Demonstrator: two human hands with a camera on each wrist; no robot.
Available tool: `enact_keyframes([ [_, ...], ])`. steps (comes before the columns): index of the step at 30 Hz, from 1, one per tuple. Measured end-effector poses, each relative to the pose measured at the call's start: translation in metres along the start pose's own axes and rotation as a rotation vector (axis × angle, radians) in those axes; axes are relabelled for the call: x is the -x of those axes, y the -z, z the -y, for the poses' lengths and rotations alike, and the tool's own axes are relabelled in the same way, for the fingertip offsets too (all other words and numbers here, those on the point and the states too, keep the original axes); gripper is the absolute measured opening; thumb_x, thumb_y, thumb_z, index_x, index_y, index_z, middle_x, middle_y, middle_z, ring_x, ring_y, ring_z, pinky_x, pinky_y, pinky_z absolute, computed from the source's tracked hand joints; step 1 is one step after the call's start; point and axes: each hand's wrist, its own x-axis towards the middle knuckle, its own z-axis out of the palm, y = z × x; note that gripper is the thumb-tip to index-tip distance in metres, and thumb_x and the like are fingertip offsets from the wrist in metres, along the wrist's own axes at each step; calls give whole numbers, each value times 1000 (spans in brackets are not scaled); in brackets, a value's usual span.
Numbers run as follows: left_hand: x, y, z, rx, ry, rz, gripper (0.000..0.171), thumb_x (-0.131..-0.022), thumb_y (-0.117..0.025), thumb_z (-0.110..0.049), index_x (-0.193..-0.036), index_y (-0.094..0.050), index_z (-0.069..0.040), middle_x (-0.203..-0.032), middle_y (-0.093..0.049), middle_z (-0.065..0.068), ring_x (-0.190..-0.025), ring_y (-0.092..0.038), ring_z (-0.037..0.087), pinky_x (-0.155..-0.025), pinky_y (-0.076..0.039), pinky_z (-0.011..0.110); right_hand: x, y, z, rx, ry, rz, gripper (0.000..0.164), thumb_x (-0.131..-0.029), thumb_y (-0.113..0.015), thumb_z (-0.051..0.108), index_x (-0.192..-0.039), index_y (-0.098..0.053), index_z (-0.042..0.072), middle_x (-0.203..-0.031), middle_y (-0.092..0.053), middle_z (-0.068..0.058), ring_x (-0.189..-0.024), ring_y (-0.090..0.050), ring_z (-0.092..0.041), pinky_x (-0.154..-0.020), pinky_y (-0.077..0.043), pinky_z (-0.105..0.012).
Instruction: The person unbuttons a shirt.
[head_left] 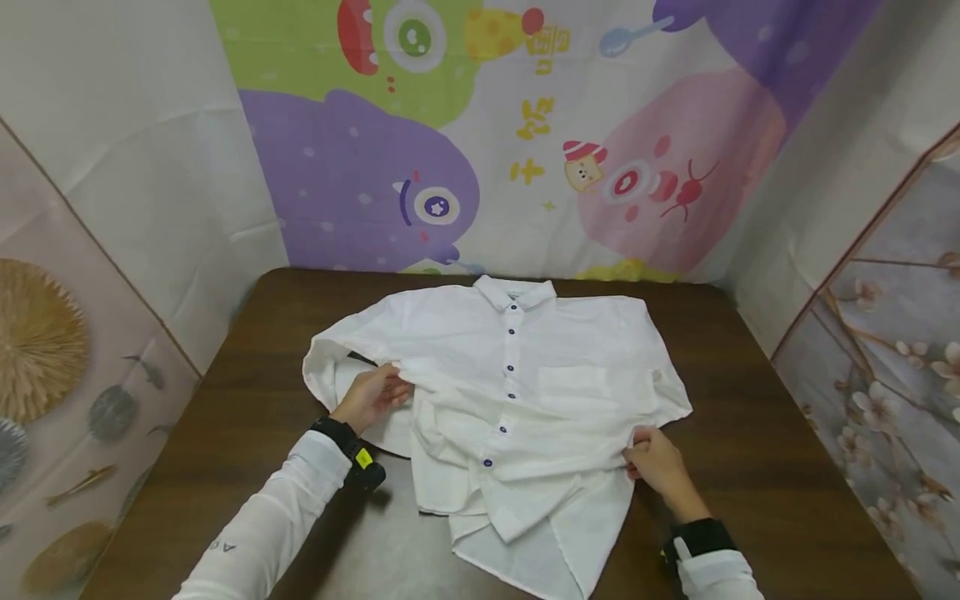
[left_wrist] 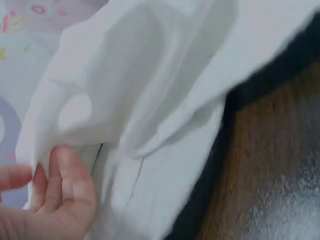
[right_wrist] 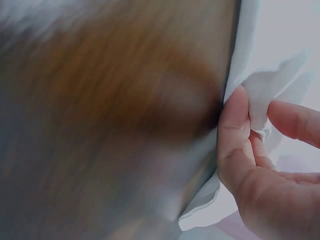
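Observation:
A white short-sleeved button-up shirt (head_left: 570,333) lies front side up, its collar (head_left: 517,293) toward the back and dark buttons down the middle. Its lower half is bunched in folds, with the hem askew. My left hand (head_left: 375,396) pinches the cloth at the shirt's left side, just below the sleeve; in the left wrist view the curled fingers (left_wrist: 70,175) are at a fold's edge. On the opposite side my right hand (head_left: 660,462) grips the side edge, and the right wrist view shows cloth between thumb and forefinger (right_wrist: 234,115).
Beneath the shirt is a dark brown wooden table (head_left: 727,367), with a shiny patch near the front. A cartoon-printed cloth (head_left: 517,225) hangs behind its back edge. Patterned panels (head_left: 885,358) stand at both sides. Each wrist wears a black strap (head_left: 701,537).

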Motion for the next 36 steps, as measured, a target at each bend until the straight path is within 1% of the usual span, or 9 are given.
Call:
enact_keyframes([
  [4,-1,15,-4,72,-33,-49,14,-93,-43,-10,-106,-46,-5,-75,-63,2,-72,-66,11,-72,-55,27,-5,-8,7,29,25,-12,40,-85,-54,4,-120,-45,-13,-80,-61,-15,-60,-60,-12,-60,-53,-29],
  [9,-1,32,-8,148,-12,19,11,-97,-42,-12,-105,-47,-7,-74,-65,2,-71,-66,11,-72,-55,27,-15,-17,19,-29,66,-7,36,-86,-49,0,-118,-47,-16,-87,-61,-19,-60,-59,-9,-60,-53,-27],
  [12,0,33,-8,141,17,87,15,-99,-39,-15,-98,-52,-7,-72,-66,1,-67,-65,9,-70,-55,24,-17,-19,24,-88,64,-5,30,-88,-42,-3,-113,-48,-18,-86,-60,-21,-59,-58,-9,-59,-54,-26],
  [16,-2,26,-6,93,-7,94,23,-99,-42,-18,-85,-58,-10,-64,-61,-3,-56,-58,5,-57,-51,18,-15,-17,25,-94,24,0,30,-90,-43,-1,-114,-50,-18,-83,-61,-19,-58,-58,-8,-57,-54,-25],
  [21,-7,18,-7,47,-78,7,23,-95,-47,-14,-74,-53,-13,-61,-49,-5,-51,-45,3,-47,-41,16,-15,-21,22,-87,-5,11,34,-90,-53,9,-112,-54,-17,-81,-63,-17,-56,-59,-8,-55,-53,-24],
  [25,-8,9,-11,-12,-110,-134,9,-94,-47,-18,-90,-53,-12,-77,-51,-3,-64,-50,6,-57,-43,18,-13,-18,20,-131,-29,-25,30,-91,-53,10,-107,-55,-15,-83,-60,-17,-57,-60,-9,-57,-54,-25],
  [29,0,6,-17,-118,-199,-244,12,-97,-40,-22,-102,-45,-12,-88,-45,0,-75,-50,8,-68,-43,19,-7,-4,25,-371,-64,-8,32,-94,-47,8,-116,-45,-16,-85,-55,-9,-64,-61,-7,-64,-55,-24],
  [32,9,10,-23,-195,-286,-273,17,-99,-36,-22,-107,-42,-8,-90,-42,1,-72,-49,6,-66,-43,18,-1,11,28,-586,-89,22,34,-96,-41,7,-123,-36,-14,-87,-50,0,-69,-56,-3,-66,-52,-20],
  [36,21,21,-24,-421,-339,-283,28,-99,-35,-24,-117,-40,-2,-90,-42,5,-67,-47,8,-58,-43,21,5,25,28,-617,-120,12,39,-98,-35,9,-130,-28,-10,-101,-45,-5,-74,-50,-3,-64,-46,-18],
])
